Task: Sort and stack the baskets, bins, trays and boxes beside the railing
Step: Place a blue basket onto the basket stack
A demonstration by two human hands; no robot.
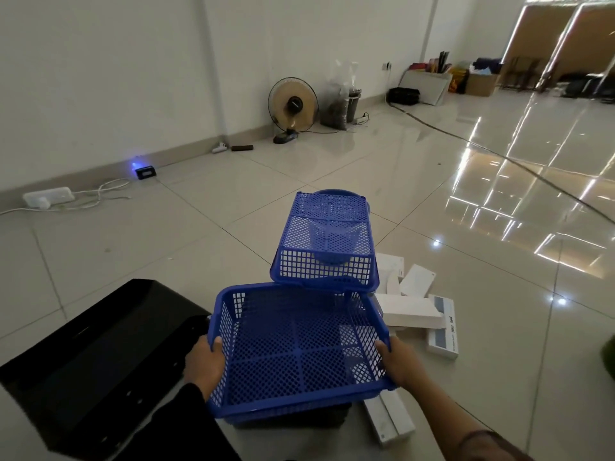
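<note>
— Blue mesh plastic, wide basket point(299, 347), carried low in front, above the floor point(199, 227); gripped at both side rims, left hand point(203, 361) on the left wall, right hand point(397, 361) on the right, fingers of each curled over the rim and clamped on it

— Why both sides?

— Probably to keep it level for stacking. Empty inside, only the floor and white boxes point(411, 311) visible through the mesh

— And beyond it?

— Smaller blue basket point(324, 241), just past the far rim, seemingly overturned over a round blue bin point(329, 247) seen through its mesh; could be touching the wide basket, cannot tell. White boxes scattered on the floor to the right, black bin point(100, 357) to the left, a dark container under the wide basket, hard to make out. Fan point(293, 104) well away by the wall
</note>
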